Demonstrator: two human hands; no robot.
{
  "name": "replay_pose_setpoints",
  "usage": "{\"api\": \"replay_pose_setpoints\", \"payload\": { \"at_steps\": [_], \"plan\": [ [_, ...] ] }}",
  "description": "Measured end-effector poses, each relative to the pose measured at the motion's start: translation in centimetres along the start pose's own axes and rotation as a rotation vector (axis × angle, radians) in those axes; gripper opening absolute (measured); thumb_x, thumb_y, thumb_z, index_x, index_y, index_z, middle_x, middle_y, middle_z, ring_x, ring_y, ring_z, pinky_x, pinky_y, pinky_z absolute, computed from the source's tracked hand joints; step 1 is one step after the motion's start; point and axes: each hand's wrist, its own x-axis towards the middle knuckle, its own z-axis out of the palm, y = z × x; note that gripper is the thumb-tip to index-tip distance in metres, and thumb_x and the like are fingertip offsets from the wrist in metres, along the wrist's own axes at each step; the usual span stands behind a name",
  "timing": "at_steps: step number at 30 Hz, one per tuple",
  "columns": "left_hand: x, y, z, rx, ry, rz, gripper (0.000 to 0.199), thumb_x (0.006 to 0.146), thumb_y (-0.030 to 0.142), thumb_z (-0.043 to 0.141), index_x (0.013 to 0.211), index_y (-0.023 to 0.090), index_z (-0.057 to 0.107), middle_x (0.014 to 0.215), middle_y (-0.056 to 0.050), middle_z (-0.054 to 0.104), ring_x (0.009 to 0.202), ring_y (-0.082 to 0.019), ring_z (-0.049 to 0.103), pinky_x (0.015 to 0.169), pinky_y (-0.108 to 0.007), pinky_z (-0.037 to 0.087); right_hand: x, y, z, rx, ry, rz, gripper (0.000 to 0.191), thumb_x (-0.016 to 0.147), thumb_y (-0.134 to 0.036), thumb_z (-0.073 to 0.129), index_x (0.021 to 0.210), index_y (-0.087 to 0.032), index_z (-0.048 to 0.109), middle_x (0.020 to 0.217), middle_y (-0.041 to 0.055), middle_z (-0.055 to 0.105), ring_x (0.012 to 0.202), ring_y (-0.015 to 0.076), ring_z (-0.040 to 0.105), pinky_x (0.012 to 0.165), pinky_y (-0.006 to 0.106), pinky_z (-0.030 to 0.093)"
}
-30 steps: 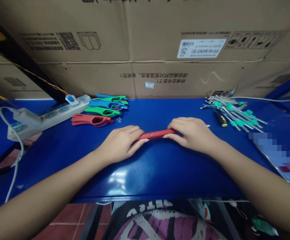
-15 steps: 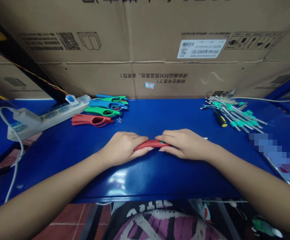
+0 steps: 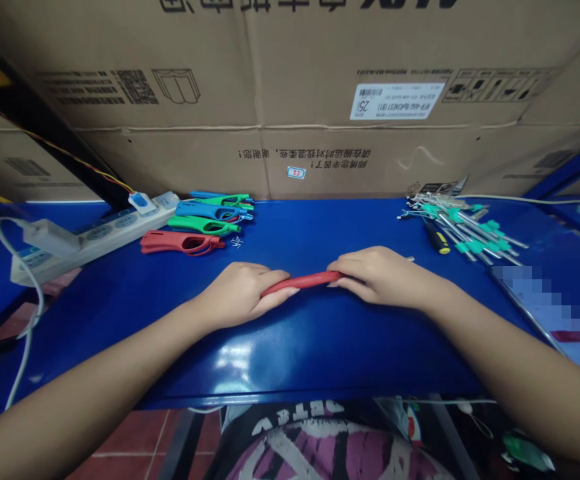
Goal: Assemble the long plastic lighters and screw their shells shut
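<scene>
Both hands grip a slim red lighter housing (image 3: 314,279) held level above the blue table. My left hand (image 3: 240,297) is closed around its left end, with the thumb along the near side. My right hand (image 3: 377,277) pinches the right end between thumb and fingers. A short metal tip (image 3: 410,259) shows behind the right wrist; whether it belongs to the held piece is hidden. Farther left lie a red lighter shell (image 3: 170,243), a green shell (image 3: 190,225) and a blue shell (image 3: 205,211), next to small screws (image 3: 237,243).
A white power strip (image 3: 95,235) with plugs runs along the left. At the right lie metal lighter tubes with green parts (image 3: 470,230), a black-and-yellow screwdriver (image 3: 439,240) and a pixelated flat object (image 3: 545,310). A cardboard box (image 3: 270,80) stands behind the blue table (image 3: 320,360).
The right hand has risen slightly and shifted right, tilting the red housing up at that end. More of the housing shows between the hands, and its green spot is out of sight.
</scene>
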Motion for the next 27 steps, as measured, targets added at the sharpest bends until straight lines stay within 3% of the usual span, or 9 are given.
{"api": "replay_pose_setpoints", "payload": {
  "at_steps": [4,6,10,15,21,25,27],
  "plan": [
    [0.0,0.1,0.1,-0.094,0.012,-0.01,0.037,0.106,0.041,0.04,0.127,0.019,0.061,0.115,-0.007,0.073,0.098,-0.02,0.072,0.082,-0.029,0.054,0.0,-0.5,0.4,-0.133,0.026,0.028,0.034,0.103,-0.038,0.046,0.093,-0.016,0.069,0.081,0.0061,0.073,0.066,0.0181,0.062,0.062,0.031,0.036],
    [0.1,0.3,0.2,-0.093,0.021,0.011,0.041,0.104,0.043,0.045,0.136,0.02,0.055,0.123,-0.007,0.07,0.103,-0.02,0.07,0.085,-0.03,0.054,0.2,-1.1,0.5,-0.169,0.04,0.023,0.036,0.104,-0.04,0.045,0.092,-0.016,0.069,0.079,0.0051,0.072,0.063,0.0173,0.061,0.063,0.031,0.035],
    [0.2,0.6,0.3,-0.027,0.033,0.032,0.039,0.104,0.044,0.044,0.132,0.02,0.058,0.113,-0.007,0.071,0.093,-0.02,0.071,0.077,-0.029,0.056,0.4,-1.5,0.2,-0.144,0.04,0.026,0.035,0.103,-0.044,0.047,0.098,-0.018,0.07,0.088,0.0053,0.074,0.073,0.0188,0.064,0.069,0.031,0.038],
    [0.2,0.0,0.3,0.001,0.044,0.015,0.036,0.105,0.039,0.041,0.128,0.018,0.06,0.11,-0.008,0.071,0.089,-0.02,0.071,0.075,-0.029,0.056,-0.4,1.1,-1.5,-0.198,0.034,0.095,0.035,0.092,-0.046,0.065,0.115,-0.02,0.067,0.107,0.0098,0.072,0.097,0.0265,0.064,0.08,0.035,0.041],
    [0.2,-1.3,0.1,-0.029,0.059,-0.061,0.035,0.105,0.041,0.042,0.123,0.018,0.061,0.11,-0.008,0.07,0.091,-0.021,0.071,0.075,-0.03,0.055,-1.6,4.5,-2.8,-0.23,0.032,0.169,0.015,0.092,-0.032,0.061,0.088,-0.02,0.069,0.092,0.0063,0.072,0.088,0.0239,0.063,0.082,0.038,0.039],
    [0.2,-1.5,0.0,-0.017,0.065,-0.061,0.036,0.105,0.041,0.042,0.123,0.017,0.061,0.108,-0.008,0.07,0.091,-0.021,0.07,0.075,-0.03,0.055,-1.3,4.6,-2.3,-0.225,0.045,0.129,0.019,0.095,-0.031,0.058,0.086,-0.019,0.071,0.086,0.0065,0.073,0.084,0.0234,0.064,0.084,0.039,0.039],
    [0.2,-1.4,0.0,-0.007,0.066,-0.055,0.036,0.105,0.041,0.041,0.124,0.018,0.061,0.108,-0.008,0.07,0.09,-0.021,0.071,0.074,-0.03,0.055,-1.1,4.3,-2.0,-0.178,0.056,0.105,0.018,0.095,-0.032,0.059,0.095,-0.019,0.072,0.092,0.0073,0.075,0.088,0.0236,0.065,0.086,0.039,0.041]
  ]
}}
